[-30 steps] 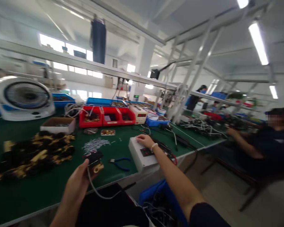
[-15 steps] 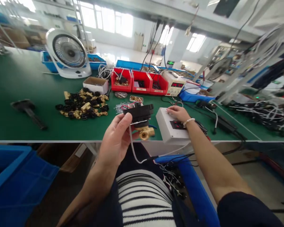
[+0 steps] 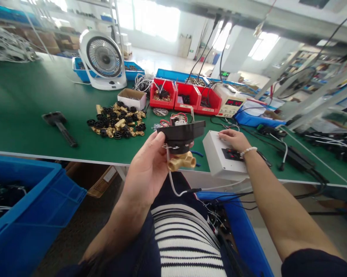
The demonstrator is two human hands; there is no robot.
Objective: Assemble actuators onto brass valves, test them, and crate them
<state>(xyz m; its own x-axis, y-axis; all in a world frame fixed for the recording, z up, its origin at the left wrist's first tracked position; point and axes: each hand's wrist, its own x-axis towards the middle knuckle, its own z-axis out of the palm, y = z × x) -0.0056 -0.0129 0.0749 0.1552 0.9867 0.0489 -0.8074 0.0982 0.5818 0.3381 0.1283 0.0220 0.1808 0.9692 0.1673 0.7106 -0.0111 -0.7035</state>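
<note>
My left hand (image 3: 150, 165) is closed around a brass valve (image 3: 182, 161) with a black housing (image 3: 179, 132), held up just in front of the table's edge. The housing is open at the top, and red wires and a small white part show there. A grey cable (image 3: 171, 181) hangs from the valve in a loop. My right hand (image 3: 234, 140) rests on top of a white control box (image 3: 216, 154), its fingers stretched over the far part of the lid. Partly under this hand is a black panel (image 3: 229, 154) with red marks.
Brass and black fittings (image 3: 118, 121) lie heaped on the green table (image 3: 23, 111), near a black tool-like part (image 3: 59, 125). Behind stand a white fan (image 3: 104, 57), red bins (image 3: 187, 102) and a power supply (image 3: 229, 100). Blue crates (image 3: 26, 200) stand below the edge.
The view has swung left, so the table things sit further right. The valve has tipped, showing more inside its housing. My right hand stays on the control box.
</note>
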